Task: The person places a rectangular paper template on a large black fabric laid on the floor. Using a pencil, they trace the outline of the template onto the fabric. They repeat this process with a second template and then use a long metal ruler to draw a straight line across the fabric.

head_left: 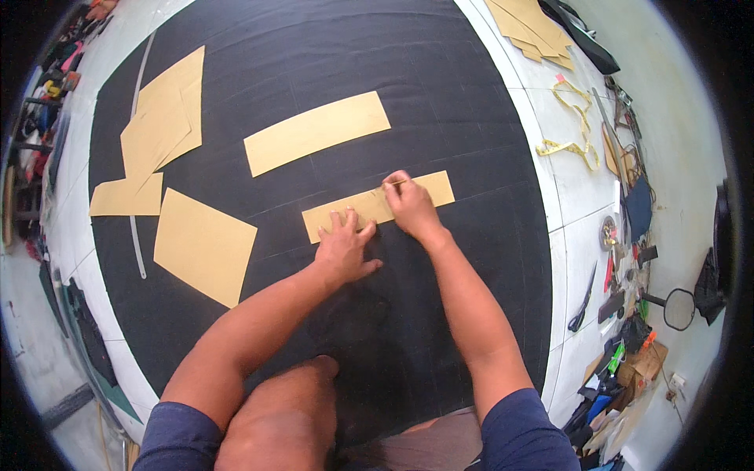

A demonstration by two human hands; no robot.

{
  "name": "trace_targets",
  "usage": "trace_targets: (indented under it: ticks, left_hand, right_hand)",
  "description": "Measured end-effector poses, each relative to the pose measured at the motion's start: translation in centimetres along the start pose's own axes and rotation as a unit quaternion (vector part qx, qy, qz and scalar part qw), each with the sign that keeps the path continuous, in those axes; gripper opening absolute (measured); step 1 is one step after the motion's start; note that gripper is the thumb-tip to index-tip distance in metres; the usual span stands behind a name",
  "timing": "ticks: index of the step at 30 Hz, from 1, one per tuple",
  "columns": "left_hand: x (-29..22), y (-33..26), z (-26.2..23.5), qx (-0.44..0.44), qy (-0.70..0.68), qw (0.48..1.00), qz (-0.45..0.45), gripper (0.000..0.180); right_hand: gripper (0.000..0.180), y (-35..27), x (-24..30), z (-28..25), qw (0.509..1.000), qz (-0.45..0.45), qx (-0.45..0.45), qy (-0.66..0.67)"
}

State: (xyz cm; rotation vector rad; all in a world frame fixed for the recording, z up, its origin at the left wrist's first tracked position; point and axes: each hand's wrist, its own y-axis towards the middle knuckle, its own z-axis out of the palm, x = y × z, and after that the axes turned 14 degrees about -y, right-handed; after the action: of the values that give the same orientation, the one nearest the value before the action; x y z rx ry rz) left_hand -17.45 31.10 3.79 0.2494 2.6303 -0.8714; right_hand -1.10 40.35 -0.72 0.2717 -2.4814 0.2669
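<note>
A narrow tan card strip point(432, 187) lies flat on a large black cloth point(440, 314), slightly slanted. Over its left half, my left hand point(344, 243) presses down with fingers spread, so it is open. My right hand point(411, 208) is closed in a pinch above the strip's right half, partly covering it. Between its fingertips shows a thin brownish pencil-like stick point(397, 183); its tip is hard to make out. Farther off, a wider, slightly curved card piece point(317, 133) rests alone on the cloth.
At left lie a four-sided card piece point(204, 247), overlapping card pieces point(161, 125) and a long metal ruler point(138, 247). On the white tiles at right are a yellow tape measure point(585, 129), scissors point(583, 302), a round mirror point(678, 308) and stacked card point(530, 27).
</note>
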Motion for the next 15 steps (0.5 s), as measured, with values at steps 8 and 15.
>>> trace_targets:
  ticks: [8, 15]
  left_hand:
    - [-0.4, 0.1, -0.4, 0.006, 0.001, 1.0, -0.018, 0.089]
    - [-0.2, -0.3, -0.1, -0.009, 0.0, 1.0, -0.007, 0.089]
  right_hand:
    - [0.026, 0.5, -3.2, -3.4, 0.998, 0.053, -0.017, -0.041]
    - [0.026, 0.5, -4.9, -4.2, 0.996, 0.071, -0.044, -0.028]
